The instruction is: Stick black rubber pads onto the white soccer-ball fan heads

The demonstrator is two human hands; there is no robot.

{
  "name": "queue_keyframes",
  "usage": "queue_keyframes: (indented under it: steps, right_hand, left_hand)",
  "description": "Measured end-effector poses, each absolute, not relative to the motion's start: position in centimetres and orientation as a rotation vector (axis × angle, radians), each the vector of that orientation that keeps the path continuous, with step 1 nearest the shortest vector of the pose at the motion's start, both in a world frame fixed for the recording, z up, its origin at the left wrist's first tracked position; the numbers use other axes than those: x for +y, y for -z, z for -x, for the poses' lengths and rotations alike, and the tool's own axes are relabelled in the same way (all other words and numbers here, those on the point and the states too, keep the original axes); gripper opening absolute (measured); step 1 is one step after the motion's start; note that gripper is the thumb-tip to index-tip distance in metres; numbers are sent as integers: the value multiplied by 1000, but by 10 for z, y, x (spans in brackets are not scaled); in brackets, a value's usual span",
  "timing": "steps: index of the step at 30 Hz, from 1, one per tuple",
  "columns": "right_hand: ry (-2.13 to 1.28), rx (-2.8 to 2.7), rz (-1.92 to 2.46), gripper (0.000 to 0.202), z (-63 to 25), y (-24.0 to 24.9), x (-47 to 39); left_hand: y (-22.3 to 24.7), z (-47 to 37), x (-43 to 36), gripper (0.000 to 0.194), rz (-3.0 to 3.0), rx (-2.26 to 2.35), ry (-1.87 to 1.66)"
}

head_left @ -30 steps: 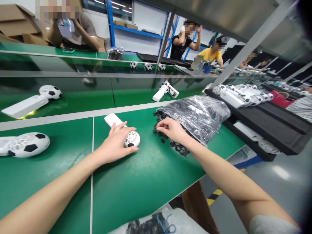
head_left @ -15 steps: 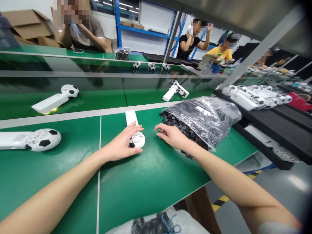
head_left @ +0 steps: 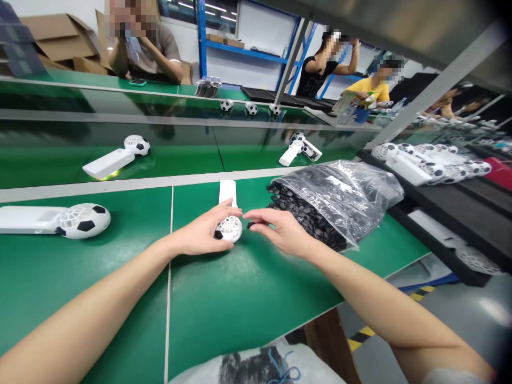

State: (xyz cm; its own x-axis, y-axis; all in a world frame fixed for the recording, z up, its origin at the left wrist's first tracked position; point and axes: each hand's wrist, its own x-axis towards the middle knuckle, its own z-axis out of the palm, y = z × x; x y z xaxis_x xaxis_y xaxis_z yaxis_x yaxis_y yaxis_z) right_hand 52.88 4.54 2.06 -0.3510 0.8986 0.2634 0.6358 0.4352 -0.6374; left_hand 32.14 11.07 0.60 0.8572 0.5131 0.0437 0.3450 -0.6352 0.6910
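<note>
A white handheld fan with a football-patterned round head (head_left: 230, 229) lies on the green table, its handle pointing away from me. My left hand (head_left: 206, 229) curls round the head from the left, fingers on the far side and thumb on the near side. Just right of the head, my right hand (head_left: 282, 229) pinches a small black piece (head_left: 250, 225) between thumb and fingers. Behind that hand, many similar black pieces (head_left: 308, 216) spill from the mouth of a clear plastic bag (head_left: 352, 194).
Another football fan (head_left: 84, 220) lies at the left. Beyond a pale rail, more fans (head_left: 116, 157) rest on a green strip. Black trays (head_left: 452, 202) with fans stand at right. Several people (head_left: 148, 53) sit across the line. A slanted metal post (head_left: 416, 90) rises at right.
My right hand has moved left from beside the bag to the fan's head, and a black piece now shows in its fingertips. My left hand stays round the head. The view has shifted slightly.
</note>
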Motion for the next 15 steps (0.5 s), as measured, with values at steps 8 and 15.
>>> queue_keyframes:
  steps: [8, 15]
  right_hand:
    - [-416, -2333, 1047, 17, -523, -26, 45]
    - [-294, -2433, 824, 13, -513, -13, 57]
  left_hand:
    - [-4, -322, 110, 56, -2315, 609, -344]
    - [2, -328, 104, 52, -2296, 686, -466]
